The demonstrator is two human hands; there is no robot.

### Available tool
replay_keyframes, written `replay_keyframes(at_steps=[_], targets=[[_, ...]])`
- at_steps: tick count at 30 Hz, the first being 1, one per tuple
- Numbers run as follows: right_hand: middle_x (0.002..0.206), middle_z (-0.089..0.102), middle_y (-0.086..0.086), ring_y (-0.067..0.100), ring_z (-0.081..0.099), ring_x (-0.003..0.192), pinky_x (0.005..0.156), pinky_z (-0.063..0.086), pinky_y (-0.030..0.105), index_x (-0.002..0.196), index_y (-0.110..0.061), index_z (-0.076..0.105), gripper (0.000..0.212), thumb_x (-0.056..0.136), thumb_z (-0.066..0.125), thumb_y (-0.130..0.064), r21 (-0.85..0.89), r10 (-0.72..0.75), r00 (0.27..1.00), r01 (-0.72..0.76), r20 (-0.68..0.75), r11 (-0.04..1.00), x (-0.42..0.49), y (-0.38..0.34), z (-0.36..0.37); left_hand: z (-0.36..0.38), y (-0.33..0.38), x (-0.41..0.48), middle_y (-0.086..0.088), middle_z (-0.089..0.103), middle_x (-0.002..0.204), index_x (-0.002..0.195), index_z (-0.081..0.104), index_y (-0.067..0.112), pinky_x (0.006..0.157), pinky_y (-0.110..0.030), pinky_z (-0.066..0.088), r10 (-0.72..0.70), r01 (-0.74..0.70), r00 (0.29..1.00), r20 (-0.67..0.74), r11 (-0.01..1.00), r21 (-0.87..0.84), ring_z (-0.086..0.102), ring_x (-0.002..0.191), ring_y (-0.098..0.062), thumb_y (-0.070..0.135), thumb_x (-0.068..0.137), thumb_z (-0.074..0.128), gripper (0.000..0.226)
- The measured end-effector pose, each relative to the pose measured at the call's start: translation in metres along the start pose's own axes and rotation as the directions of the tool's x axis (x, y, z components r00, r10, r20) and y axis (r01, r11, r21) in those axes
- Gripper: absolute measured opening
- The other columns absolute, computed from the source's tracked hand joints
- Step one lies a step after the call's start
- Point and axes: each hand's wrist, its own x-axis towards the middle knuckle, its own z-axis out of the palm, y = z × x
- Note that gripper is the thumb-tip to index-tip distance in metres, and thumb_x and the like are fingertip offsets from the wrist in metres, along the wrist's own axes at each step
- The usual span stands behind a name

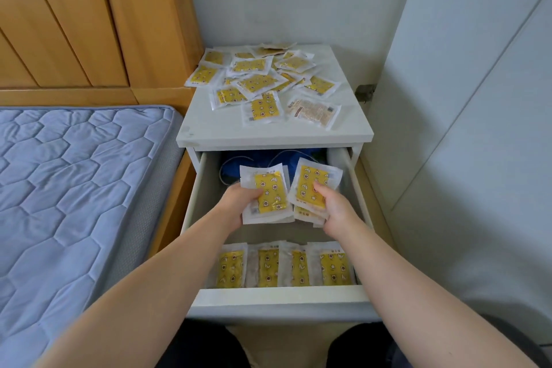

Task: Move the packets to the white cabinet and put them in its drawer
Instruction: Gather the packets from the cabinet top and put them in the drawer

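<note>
Meanwhile, over the white cabinet's open drawer, the left hand grips one packet stack and the right hand a second stack, fingers curled round each. A packet row lines the drawer's front, with drawer floor showing behind it. Loose packets crowd the tabletop above the drawer, and a mattress flanks the drawer's left.

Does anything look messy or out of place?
The packets on the cabinet top lie scattered and overlapping, some overhanging its left edge, unlike the neat row at the drawer front. One near packet lies pale side up.
</note>
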Motion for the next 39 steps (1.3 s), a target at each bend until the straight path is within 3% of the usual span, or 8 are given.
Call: replay_keyframes(at_steps=[5, 12, 16, 20, 24, 26, 33, 39], targets=[[0.104, 0.067, 0.012, 0.03, 0.064, 0.093, 0.076, 0.051, 0.039, 0.113, -0.014, 0.059, 0.025, 0.091, 0.049, -0.009, 0.035, 0.056, 0.998, -0.056, 0.01, 0.998, 0.01, 0.005, -0.002, -0.026, -0.023, 0.013, -0.008, 0.066, 0.116, 0.125, 0.054, 0.011, 0.086, -0.039, 0.054, 0.074, -0.033, 0.982, -0.172, 0.972, 0.233, 0.065, 0.097, -0.022, 0.012, 0.095, 0.058, 0.03], [0.09, 0.071, 0.014, 0.03, 0.068, 0.09, 0.095, 0.05, 0.047, 0.098, -0.007, 0.058, 0.009, 0.091, 0.053, -0.005, -0.389, 0.286, 0.958, -0.269, -0.015, 0.881, 0.006, 0.029, 0.007, -0.04, -0.009, 0.019, -0.005, 0.061, 0.124, 0.133, 0.049, 0.016, 0.081, -0.029, 0.045, 0.28, -0.162, 0.94, -0.195, 0.87, 0.466, 0.058, 0.107, -0.018, 0.014, 0.097, 0.052, 0.036], [0.094, 0.07, 0.016, 0.031, 0.068, 0.082, 0.065, 0.058, 0.044, 0.1, -0.003, 0.059, 0.012, 0.09, 0.055, 0.004, -0.466, 0.429, 0.902, -0.357, 0.053, 0.809, -0.006, 0.051, 0.033, -0.045, -0.003, 0.025, -0.003, 0.06, 0.124, 0.133, 0.048, 0.016, 0.081, -0.028, 0.046, 0.307, -0.177, 0.931, -0.198, 0.853, 0.491, 0.058, 0.113, -0.02, 0.015, 0.098, 0.052, 0.036], [0.108, 0.065, 0.017, 0.033, 0.065, 0.093, 0.087, 0.051, 0.046, 0.108, 0.0, 0.058, 0.019, 0.089, 0.057, 0.004, -0.522, 0.499, 0.861, -0.38, 0.103, 0.763, -0.002, 0.079, 0.071, -0.049, -0.004, 0.029, -0.003, 0.061, 0.123, 0.131, 0.051, 0.015, 0.08, -0.028, 0.046, 0.3, -0.18, 0.934, -0.193, 0.862, 0.474, 0.059, 0.112, -0.02, 0.015, 0.097, 0.053, 0.034], [0.107, 0.064, 0.015, 0.034, 0.064, 0.097, 0.085, 0.054, 0.043, 0.123, 0.003, 0.051, 0.045, 0.085, 0.07, -0.011, -0.817, 0.406, 0.912, -0.185, 0.064, 0.546, 0.001, 0.107, 0.092, -0.051, -0.005, 0.031, -0.004, 0.062, 0.125, 0.132, 0.052, 0.017, 0.081, -0.029, 0.049, 0.284, -0.175, 0.94, -0.189, 0.876, 0.45, 0.06, 0.111, -0.02, 0.016, 0.098, 0.052, 0.034], [0.081, 0.065, 0.016, 0.031, 0.067, 0.074, 0.079, 0.057, 0.044, 0.107, 0.006, 0.057, 0.027, 0.089, 0.065, -0.012, -0.912, 0.361, 0.929, -0.075, 0.083, 0.402, 0.002, 0.112, 0.087, -0.05, -0.005, 0.031, -0.004, 0.061, 0.126, 0.133, 0.05, 0.017, 0.082, -0.03, 0.048, 0.277, -0.172, 0.942, -0.191, 0.884, 0.436, 0.059, 0.112, -0.02, 0.016, 0.098, 0.052, 0.035], [0.06, 0.062, 0.005, 0.01, 0.057, 0.038, 0.046, 0.052, 0.024, 0.068, -0.006, 0.057, 0.031, 0.094, 0.058, -0.023, -0.98, 0.363, 0.911, 0.161, 0.195, 0.12, -0.001, 0.112, 0.083, -0.05, -0.006, 0.032, -0.004, 0.06, 0.127, 0.133, 0.05, 0.017, 0.082, -0.03, 0.048, 0.258, -0.171, 0.947, -0.193, 0.91, 0.379, 0.059, 0.114, -0.021, 0.015, 0.097, 0.053, 0.036], [0.06, 0.062, 0.003, 0.016, 0.054, 0.048, 0.059, 0.049, 0.028, 0.066, -0.01, 0.06, 0.039, 0.094, 0.055, -0.036, -0.957, 0.278, 0.939, 0.25, 0.203, -0.145, 0.008, 0.087, 0.08, -0.05, -0.006, 0.033, -0.004, 0.06, 0.127, 0.133, 0.05, 0.017, 0.081, -0.03, 0.047, 0.245, -0.158, 0.951, -0.189, 0.91, 0.384, 0.059, 0.114, -0.021, 0.016, 0.097, 0.054, 0.036]])
